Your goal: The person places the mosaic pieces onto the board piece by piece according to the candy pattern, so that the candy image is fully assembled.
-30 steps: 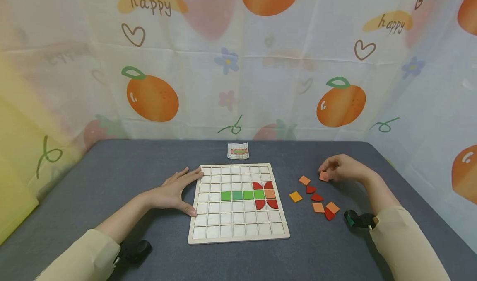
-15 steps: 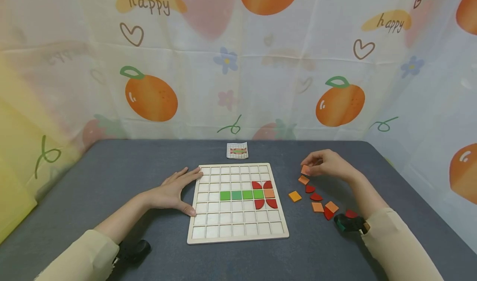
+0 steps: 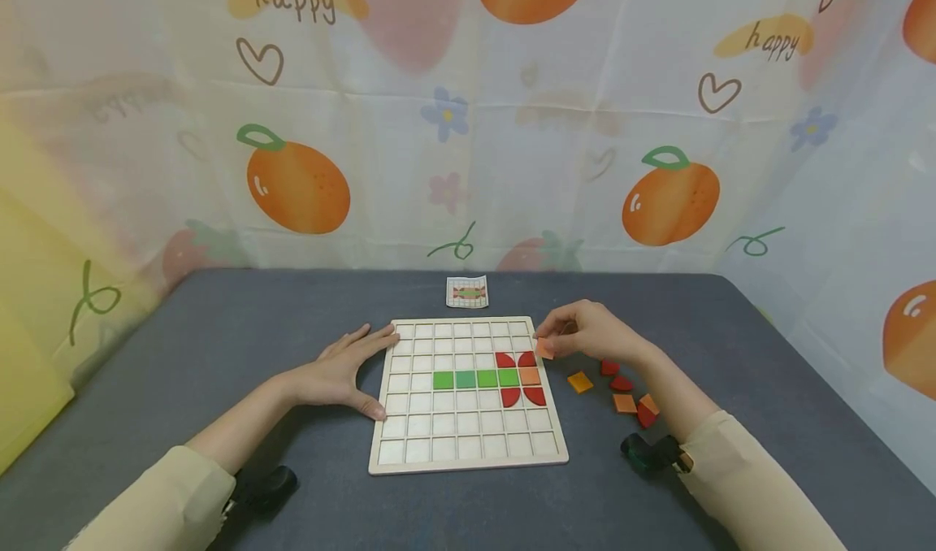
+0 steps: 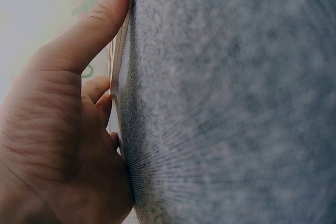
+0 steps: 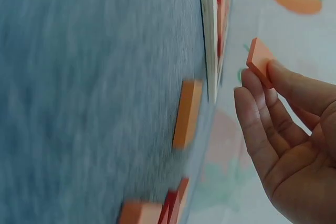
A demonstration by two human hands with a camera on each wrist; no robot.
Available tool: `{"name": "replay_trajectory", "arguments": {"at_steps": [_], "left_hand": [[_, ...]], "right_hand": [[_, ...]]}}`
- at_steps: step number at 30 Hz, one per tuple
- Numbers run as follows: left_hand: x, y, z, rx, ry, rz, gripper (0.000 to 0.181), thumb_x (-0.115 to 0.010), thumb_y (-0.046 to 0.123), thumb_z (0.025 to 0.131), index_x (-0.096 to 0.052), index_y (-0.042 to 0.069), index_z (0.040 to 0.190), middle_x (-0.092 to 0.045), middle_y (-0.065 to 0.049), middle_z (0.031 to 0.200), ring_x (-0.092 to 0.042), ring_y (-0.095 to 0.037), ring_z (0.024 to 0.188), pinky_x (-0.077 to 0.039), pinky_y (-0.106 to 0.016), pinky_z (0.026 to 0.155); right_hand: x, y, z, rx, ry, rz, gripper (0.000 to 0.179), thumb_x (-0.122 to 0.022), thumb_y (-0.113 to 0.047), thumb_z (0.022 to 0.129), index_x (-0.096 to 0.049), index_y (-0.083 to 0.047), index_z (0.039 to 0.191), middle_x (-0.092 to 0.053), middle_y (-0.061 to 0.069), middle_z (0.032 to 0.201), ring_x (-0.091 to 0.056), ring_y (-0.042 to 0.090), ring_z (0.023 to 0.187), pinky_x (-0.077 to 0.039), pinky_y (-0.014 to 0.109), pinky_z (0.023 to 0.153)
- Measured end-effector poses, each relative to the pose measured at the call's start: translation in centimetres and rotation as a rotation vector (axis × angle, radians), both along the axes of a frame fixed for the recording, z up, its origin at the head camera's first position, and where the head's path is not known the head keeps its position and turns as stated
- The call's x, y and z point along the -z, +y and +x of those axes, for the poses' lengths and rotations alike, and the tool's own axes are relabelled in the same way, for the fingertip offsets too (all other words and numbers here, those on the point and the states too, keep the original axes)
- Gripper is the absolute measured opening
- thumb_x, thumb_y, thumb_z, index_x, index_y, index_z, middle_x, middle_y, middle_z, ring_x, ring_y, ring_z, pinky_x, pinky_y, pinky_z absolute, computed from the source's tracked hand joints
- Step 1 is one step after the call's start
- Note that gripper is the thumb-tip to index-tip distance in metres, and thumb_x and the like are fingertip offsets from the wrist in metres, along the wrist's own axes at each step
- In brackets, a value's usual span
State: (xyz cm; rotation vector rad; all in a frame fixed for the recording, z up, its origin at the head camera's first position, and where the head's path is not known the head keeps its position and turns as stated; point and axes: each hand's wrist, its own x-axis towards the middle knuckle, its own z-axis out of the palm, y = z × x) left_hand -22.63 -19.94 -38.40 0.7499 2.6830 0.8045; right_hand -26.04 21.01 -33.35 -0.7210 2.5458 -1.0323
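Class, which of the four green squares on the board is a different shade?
The second green square from the left: it looks bluer; the other three are yellower.

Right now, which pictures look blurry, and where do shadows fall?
Head view: fairly sharp, soft shadow beside the left forearm; left wrist view: tabletop blurred at right; right wrist view: yellow tile soft-edged, orange tile in the right hand crisper.

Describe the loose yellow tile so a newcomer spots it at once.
On the dark table, find the wooden grid board. Just off its right edge lies a square tile. Its golden yellow and spot nearest the board set it apart from the loose red pieces and orange tiles.
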Motion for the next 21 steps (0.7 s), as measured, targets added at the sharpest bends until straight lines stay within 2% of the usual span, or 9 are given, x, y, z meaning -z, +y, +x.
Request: {"name": "replay_trajectory", "arguments": {"at_steps": [5,9,21], "left_hand": [[0.0,0.0,0.1,-0.002,0.001,-0.006,0.114,-0.086,0.051,0.067,-0.028,0.012,0.157,-0.015,-0.013,0.168,-0.002,-0.050,0.152,-0.007,-0.078,0.110],[0.0,0.0,0.0,0.000,0.000,0.000,0.114,-0.086,0.051,0.067,-0.028,0.012,0.157,-0.014,-0.013,0.168,-0.002,-0.050,0.152,-0.007,-0.078,0.110],[0.0,0.0,0.0,0.003,0.002,0.004,0.114,-0.086,0.051,0.067,-0.028,0.013,0.157,-0.015,-0.012,0.168,-0.002,-0.050,0.152,-0.007,-0.079,0.109]], "right_hand": [[0.2,-1.9,0.3,-0.052,-0.008,0.010,0.024,-0.065,-0.018,0.096,-0.071,-0.008,0.116,-0.074,0.008,0.105,-0.072,0.016,0.089,-0.059,0.034,0.081],[0.3,-3.2,0.7,-0.086,-0.017,0.015,0.020,-0.066,-0.017,0.095,-0.072,-0.011,0.112,-0.074,0.004,0.097,-0.069,0.016,0.085,-0.057,0.037,0.079],[1.0,-6.3,1.7,-0.175,-0.012,0.015,0.011,-0.074,-0.014,0.088,-0.075,-0.016,0.099,-0.076,0.000,0.089,-0.069,0.008,0.082,-0.056,0.026,0.075]]}}
